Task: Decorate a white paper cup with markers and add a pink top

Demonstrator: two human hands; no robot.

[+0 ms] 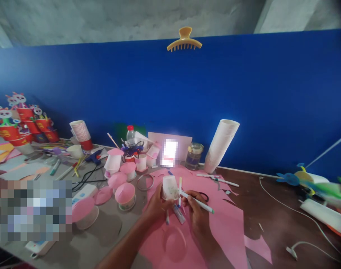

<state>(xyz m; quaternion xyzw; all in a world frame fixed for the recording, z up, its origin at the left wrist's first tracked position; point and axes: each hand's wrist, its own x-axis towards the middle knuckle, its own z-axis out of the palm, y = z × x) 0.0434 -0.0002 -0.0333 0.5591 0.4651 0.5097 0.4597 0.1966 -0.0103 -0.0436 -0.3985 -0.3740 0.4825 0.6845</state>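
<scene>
- The step in hand seems to be drawing or colouring on the white cup (171, 188), because greenish marks are seen on its wall.
- The left hand (156, 203) grasps this cup from its side, above the pink sheet (228, 220).
- The right hand (197, 212) pinches a white marker (200, 204), whose green end points away from the cup.
- The next move probably calls for a steady cup and a light stroke of the marker, with a small turn of the cup for reaching bare wall.
- Whether the marker's tip touches the cup, one cannot tell; the two are very close.
- Some left fingers are hidden behind the cup, and the marks are too small for reading their shape.
- Between the hands, a thin pen (180, 188) is partly confused with the cup's edge.
- Mosaic blocks cover the lower left and the bright object before the pink board (184, 147).
</scene>
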